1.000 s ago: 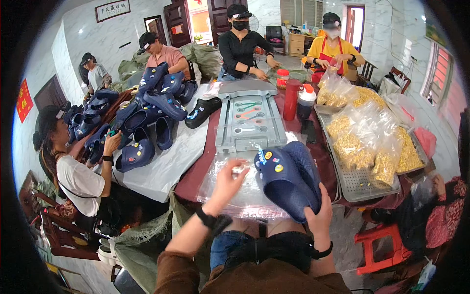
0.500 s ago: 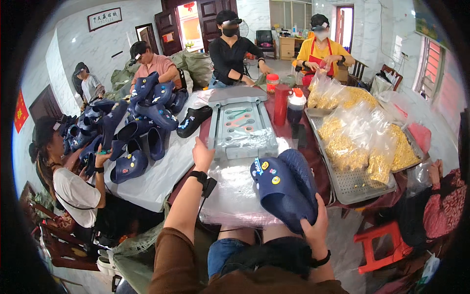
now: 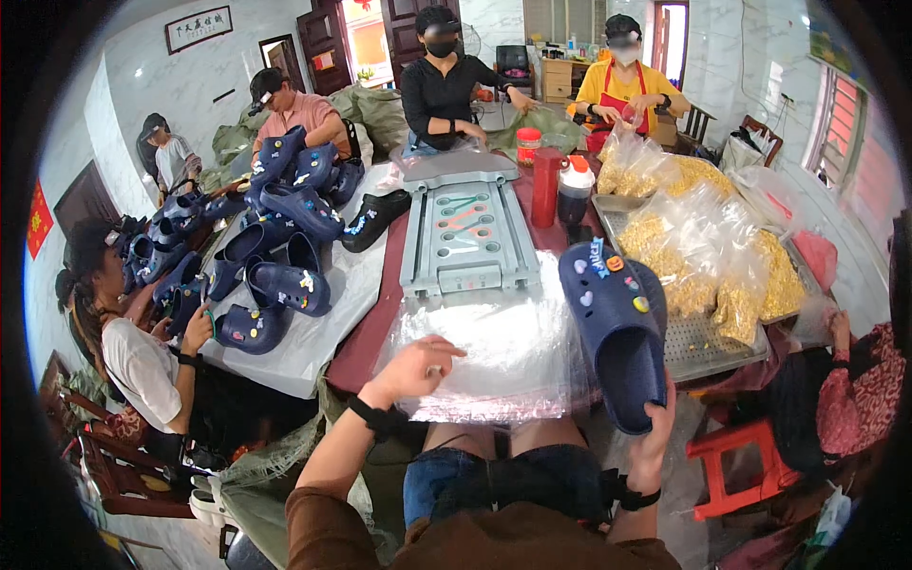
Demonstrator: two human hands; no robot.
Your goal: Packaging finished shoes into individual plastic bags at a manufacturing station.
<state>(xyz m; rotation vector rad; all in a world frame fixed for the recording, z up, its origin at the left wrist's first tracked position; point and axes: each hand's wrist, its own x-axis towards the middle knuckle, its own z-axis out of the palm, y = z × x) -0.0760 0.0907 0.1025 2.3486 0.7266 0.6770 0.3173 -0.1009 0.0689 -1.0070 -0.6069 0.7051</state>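
a navy clog (image 3: 616,332) was gripped at its heel by the right hand (image 3: 654,439), fingers clamped. the left hand (image 3: 415,369), fingers loosely spread, lay on the stack of clear bags (image 3: 494,351); bagging seemed in hand, and one bag would need separating.

**A:** How is the scene lit?

**B:** Bright, even daylight enters through the doorway (image 3: 366,38) at the back and the window (image 3: 836,123) on the right; both are overexposed. Shadows under the surface (image 3: 380,313) are soft.

**A:** Any glare?

**B:** Yes: the clear plastic sheets (image 3: 503,351) show whitish sheen, and the bags of yellow pieces (image 3: 722,247) glint.

**A:** And sharpness?

**B:** The centre is crisp; the blue clog (image 3: 617,332) is well defined. Toward the rim, straight lines bow, detail softens, and a black circular vignette closes the corners.
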